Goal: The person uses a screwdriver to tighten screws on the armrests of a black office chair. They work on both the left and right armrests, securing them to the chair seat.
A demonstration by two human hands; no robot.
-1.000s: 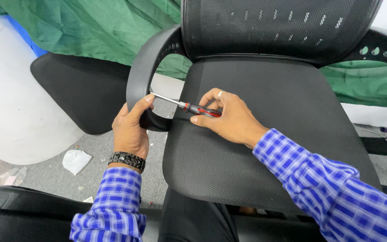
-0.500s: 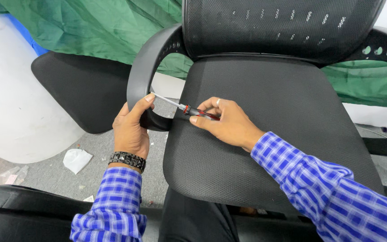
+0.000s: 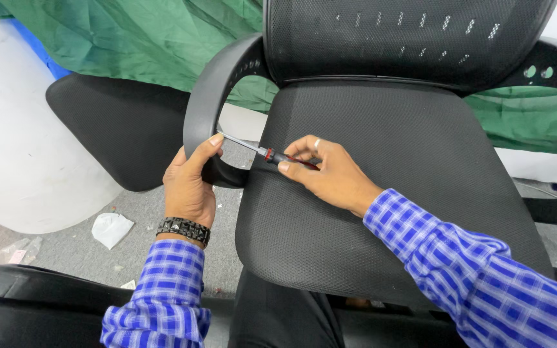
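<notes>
A slim screwdriver [image 3: 272,153] with a bare metal shaft and a red-and-black handle is lying across the front left corner of the seat [image 3: 381,193], its tip pointing toward ten o'clock and reaching the inner face of the left armrest [image 3: 209,106]. The tip itself is too small to make out, and most of the handle is disappearing under the fingers. The right hand [image 3: 330,174] is pinching that handle between thumb and curled fingers, sitting at four o'clock from the tip, a ring showing on one finger. The left hand [image 3: 189,183] is wrapping around the lower curve of the armrest at eight o'clock from the tip, thumb pressing on the smooth black plastic loop, a dark beaded bracelet [image 3: 184,229] circling the wrist. Both sleeves are showing blue-and-white check cloth. The seat is wearing coarse black mesh fabric, rounded at its edges; the backrest [image 3: 407,38], perforated with small slots, is being cut off at twelve o'clock. Crumpled green cloth [image 3: 130,38] is lying behind, and a white paper scrap [image 3: 111,229] is resting on the grey floor at seven o'clock.
</notes>
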